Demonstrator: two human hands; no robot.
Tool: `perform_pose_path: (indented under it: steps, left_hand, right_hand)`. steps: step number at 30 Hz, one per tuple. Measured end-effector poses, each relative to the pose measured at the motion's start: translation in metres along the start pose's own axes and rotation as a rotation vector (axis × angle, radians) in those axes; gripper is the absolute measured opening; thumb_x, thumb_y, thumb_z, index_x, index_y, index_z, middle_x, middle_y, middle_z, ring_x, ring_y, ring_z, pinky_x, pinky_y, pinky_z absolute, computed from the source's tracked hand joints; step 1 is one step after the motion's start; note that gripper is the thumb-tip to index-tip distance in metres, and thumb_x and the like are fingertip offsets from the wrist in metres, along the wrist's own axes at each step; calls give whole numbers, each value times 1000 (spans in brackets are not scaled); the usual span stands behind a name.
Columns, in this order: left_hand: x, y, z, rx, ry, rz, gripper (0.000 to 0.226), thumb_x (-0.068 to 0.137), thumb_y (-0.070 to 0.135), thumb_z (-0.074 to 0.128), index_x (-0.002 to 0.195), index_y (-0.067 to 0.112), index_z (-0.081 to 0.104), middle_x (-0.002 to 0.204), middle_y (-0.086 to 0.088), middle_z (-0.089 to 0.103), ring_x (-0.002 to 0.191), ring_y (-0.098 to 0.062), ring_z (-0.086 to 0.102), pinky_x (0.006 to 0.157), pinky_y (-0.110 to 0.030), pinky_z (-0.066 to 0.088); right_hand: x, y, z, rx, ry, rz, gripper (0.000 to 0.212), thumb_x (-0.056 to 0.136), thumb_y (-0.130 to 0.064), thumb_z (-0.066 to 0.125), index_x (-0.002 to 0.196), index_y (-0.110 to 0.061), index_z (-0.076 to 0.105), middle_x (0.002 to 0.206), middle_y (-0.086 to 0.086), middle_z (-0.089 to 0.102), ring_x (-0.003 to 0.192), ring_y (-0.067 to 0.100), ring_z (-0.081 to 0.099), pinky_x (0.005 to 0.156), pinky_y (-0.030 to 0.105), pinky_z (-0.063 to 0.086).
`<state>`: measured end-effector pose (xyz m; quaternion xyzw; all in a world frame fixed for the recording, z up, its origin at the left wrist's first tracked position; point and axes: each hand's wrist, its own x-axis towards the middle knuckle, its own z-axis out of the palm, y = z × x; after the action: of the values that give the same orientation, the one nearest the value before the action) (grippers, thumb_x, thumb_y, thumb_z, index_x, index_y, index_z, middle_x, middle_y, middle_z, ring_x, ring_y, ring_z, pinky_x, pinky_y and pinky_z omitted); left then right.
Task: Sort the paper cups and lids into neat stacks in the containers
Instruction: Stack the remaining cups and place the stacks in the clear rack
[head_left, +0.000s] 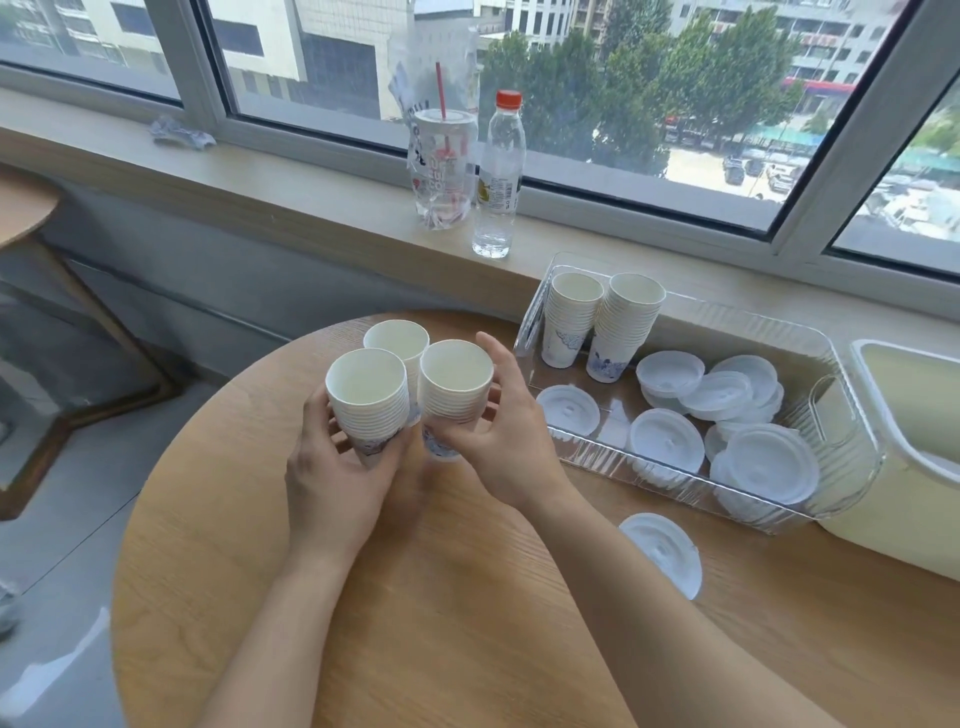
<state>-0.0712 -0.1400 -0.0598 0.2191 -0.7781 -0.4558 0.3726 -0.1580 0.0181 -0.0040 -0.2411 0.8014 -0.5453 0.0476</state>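
Over the round table (467, 597), the left hand (332, 467) and right hand (498, 441) each grip a nested paper-cup stack (370, 400), likely light and crushable, best held low around the stiffer nested walls.

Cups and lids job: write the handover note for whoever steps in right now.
Left hand grips one cup stack; right hand grips a second stack.
A third stack stands behind them on the round table.
Done: two cup stacks stand upright in the clear container.
Left: move the three stacks in, tidy the loose lids scattered inside, and add the lid lying on the table.
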Motion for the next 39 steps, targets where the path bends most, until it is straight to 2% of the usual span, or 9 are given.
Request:
perform_pose_path:
  steps: [2,4,9,14,18,22,26,30,39]
  left_hand:
    - [-5,7,3,-13,0,32,83,72,39,93,142,33,48,125,13,66,100,-17,70,85,-36,57]
    - [-11,13,9,-25,-22,64,82,72,38,93,142,29,49,126,9,66,99,-19,70,82,-36,57]
    - [-27,25,46,-34,-80,92,84,71,35,92,143,21,51,124,8,68,94,-17,68,81,-36,56]
    - [-29,30,77,-104,-115,158,84,73,46,90,143,18,52,120,40,53,94,0,60,81,-21,53]
    - [-31,15,85,-110,-124,138,83,72,55,86,142,27,51,121,23,61,97,-4,64,82,-31,58]
    - [-28,9,87,-79,-145,151,81,73,60,83,139,28,51,121,14,65,93,-8,66,80,-20,53]
    - [-27,12,93,-45,-138,165,80,73,61,79,136,19,52,115,13,62,89,-2,59,78,-4,42]
    - [-27,11,94,-31,-138,186,80,74,60,78,136,17,53,115,13,60,91,-2,57,82,3,37]
    - [-28,14,96,-8,-125,257,81,77,61,78,139,17,51,111,18,55,82,-3,55,79,-9,43]
  right_hand:
    - [-6,-6,-16,20,1,-14,98,80,-30,91,158,-38,33,129,-38,56,121,-6,57,100,12,47]
    - [-9,-12,-37,40,20,-29,96,79,-33,91,156,-41,35,125,-44,55,117,-9,58,96,10,48]
    - [-5,-10,-97,165,180,-50,93,72,-36,91,151,-38,42,132,-11,65,117,10,68,102,38,58]
    - [27,18,-128,153,291,4,91,77,-16,92,150,-34,41,135,2,61,122,18,66,103,49,58]
    - [57,43,-126,68,304,5,86,74,-16,94,140,-30,41,128,-5,57,118,18,65,95,52,61]
    - [74,62,-113,-44,278,0,84,74,-19,95,134,-29,38,119,-21,53,103,1,65,98,47,59]
    - [78,73,-102,-131,281,-35,84,73,-21,95,135,-22,40,123,-7,57,115,19,61,104,45,53]
    - [78,78,-100,-173,275,-29,84,72,-23,96,136,-21,42,117,-14,60,110,12,63,99,38,55]
    - [84,80,-94,-181,272,5,84,71,-25,98,138,-16,48,129,-4,66,117,15,66,103,40,55]
